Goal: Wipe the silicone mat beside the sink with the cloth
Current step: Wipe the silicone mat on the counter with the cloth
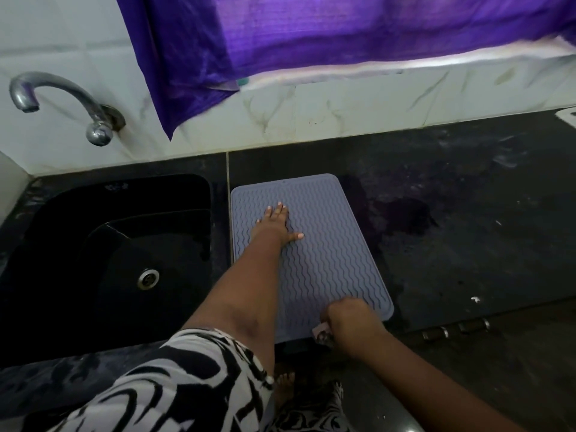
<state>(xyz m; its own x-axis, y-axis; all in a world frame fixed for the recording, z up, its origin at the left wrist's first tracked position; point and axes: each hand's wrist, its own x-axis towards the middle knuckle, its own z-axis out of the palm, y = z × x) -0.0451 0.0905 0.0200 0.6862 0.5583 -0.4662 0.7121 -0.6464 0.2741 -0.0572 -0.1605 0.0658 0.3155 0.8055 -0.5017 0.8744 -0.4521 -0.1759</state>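
Beside the black sink (103,244), a grey wavy-ribbed silicone mat (324,257) lies on the dark counter (467,213).
Left hand (274,224) lies flat on it, fingers spread; right hand (350,322) is clenched round a small cloth (321,333) at the mat's near edge.

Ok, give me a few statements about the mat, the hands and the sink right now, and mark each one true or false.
1. The left hand lies flat, fingers spread, on the silicone mat. True.
2. The right hand is closed on a small cloth at the mat's near edge. True.
3. The mat lies inside the sink. False: it lies on the dark counter, to the right of the sink.
4. The tap is running water. False: no water shows.
5. A purple curtain hangs over the tiled wall. True.
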